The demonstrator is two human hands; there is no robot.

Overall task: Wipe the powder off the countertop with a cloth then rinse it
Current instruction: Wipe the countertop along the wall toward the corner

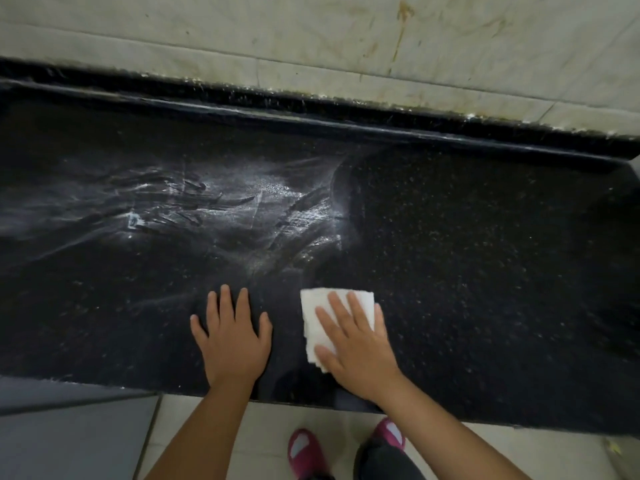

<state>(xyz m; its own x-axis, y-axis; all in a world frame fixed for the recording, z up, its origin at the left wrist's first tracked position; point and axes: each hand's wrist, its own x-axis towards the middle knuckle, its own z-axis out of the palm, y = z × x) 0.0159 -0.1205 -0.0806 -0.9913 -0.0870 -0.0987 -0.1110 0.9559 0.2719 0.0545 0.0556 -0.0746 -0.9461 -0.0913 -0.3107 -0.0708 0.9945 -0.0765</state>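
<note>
A black speckled countertop (pixel 485 271) fills the view. White powder (pixel 221 206) is smeared in streaks across its left and middle part, with a curved wiped edge at the centre right. A folded white cloth (pixel 320 313) lies flat on the counter near the front edge. My right hand (pixel 356 337) presses on the cloth with straight, spread fingers. My left hand (pixel 232 337) rests flat on the bare counter just left of the cloth, fingers spread, holding nothing.
A raised black ledge (pixel 311 105) runs along the back of the counter, under a stained pale tiled wall (pixel 311 36). The counter's front edge (pixel 104 382) is near my wrists. Below it are a pale floor and my feet in red slippers (pixel 304 452).
</note>
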